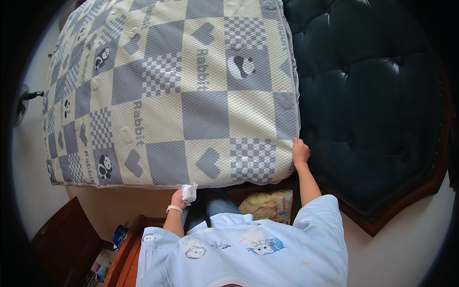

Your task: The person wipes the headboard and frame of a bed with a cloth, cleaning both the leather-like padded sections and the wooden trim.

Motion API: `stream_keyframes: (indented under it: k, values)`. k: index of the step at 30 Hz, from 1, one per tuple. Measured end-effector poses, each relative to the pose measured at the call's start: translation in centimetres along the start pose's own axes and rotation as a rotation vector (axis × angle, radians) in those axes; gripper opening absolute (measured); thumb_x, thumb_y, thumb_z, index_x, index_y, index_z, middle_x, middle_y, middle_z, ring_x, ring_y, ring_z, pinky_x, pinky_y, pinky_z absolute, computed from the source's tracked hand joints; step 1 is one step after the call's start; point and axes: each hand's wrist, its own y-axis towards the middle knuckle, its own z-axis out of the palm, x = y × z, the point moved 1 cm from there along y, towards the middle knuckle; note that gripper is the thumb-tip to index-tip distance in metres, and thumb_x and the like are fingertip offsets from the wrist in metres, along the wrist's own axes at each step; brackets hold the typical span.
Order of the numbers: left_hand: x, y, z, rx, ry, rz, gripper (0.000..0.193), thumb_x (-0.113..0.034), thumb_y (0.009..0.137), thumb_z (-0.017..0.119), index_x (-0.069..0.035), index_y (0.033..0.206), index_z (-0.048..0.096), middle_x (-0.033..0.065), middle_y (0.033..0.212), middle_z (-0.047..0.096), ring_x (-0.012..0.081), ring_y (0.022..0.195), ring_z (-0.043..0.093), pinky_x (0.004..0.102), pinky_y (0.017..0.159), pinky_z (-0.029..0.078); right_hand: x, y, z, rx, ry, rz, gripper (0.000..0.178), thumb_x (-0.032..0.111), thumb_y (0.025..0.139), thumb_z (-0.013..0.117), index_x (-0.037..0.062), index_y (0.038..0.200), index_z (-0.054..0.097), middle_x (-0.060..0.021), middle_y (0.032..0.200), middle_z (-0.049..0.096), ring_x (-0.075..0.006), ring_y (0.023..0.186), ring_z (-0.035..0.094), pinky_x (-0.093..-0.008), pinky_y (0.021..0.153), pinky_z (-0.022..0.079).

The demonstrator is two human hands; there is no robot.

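A thick mattress fills the upper middle, its quilted cover patterned in grey and cream squares with pandas and hearts. My right hand is at its right edge, beside the headboard, with fingers closed on the piped border; the fingertips are partly hidden. Below the near edge, my left hand is closed around a crumpled white tissue. A pale band circles that wrist.
A dark tufted headboard with a wooden frame stands along the right. Near my legs lies a clear plastic bag with yellowish contents. Wooden furniture with small items beside it is at lower left. A fan shows at far left.
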Motion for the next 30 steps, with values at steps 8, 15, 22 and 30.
stream_keyframes:
  k: [8,15,22,30]
  values:
    - [-1.4,-5.0,-1.2,-0.016,0.147,0.161,0.015,-0.019,0.084,0.052,-0.007,0.084,0.060,0.0057,0.075,0.061,0.0189,0.067,0.058,0.0344,0.065,0.049,2.7,2.5,3.7,0.161,-0.170,0.168,0.028,0.017,0.091,0.035,0.0001,0.096,0.057,-0.0188,0.097,0.063,-0.0345,0.087,0.063,-0.0446,0.072,0.051]
    - [1.3,-18.5,-10.8,-0.218,-0.443,0.477,0.027,-0.034,0.090,0.045,-0.010,0.091,0.059,0.0043,0.085,0.063,0.0191,0.078,0.061,0.0325,0.071,0.050,1.6,2.3,5.0,0.418,-0.096,0.372,0.039,0.018,0.089,0.040,-0.0040,0.121,0.039,-0.0234,0.116,0.053,-0.0373,0.105,0.055,-0.0445,0.083,0.048]
    - [21.5,-25.9,-22.8,-0.474,-0.779,0.462,0.033,-0.036,0.089,0.040,-0.010,0.095,0.059,0.0075,0.094,0.064,0.0260,0.085,0.061,0.0373,0.078,0.049,13.1,-1.5,0.7,0.315,-0.324,-0.156,0.064,0.022,0.078,0.060,-0.0090,0.125,0.029,-0.0312,0.131,0.032,-0.0410,0.110,0.048,-0.0441,0.089,0.044]
    - [34.2,-24.3,-23.8,-0.456,-1.131,0.595,0.036,-0.036,0.088,0.041,-0.007,0.099,0.060,0.0112,0.101,0.063,0.0283,0.091,0.061,0.0380,0.082,0.049,31.8,-5.5,4.0,0.382,-0.103,-1.015,0.056,0.019,0.074,0.060,-0.0034,0.121,0.040,-0.0285,0.120,0.043,-0.0411,0.113,0.042,-0.0436,0.096,0.035]
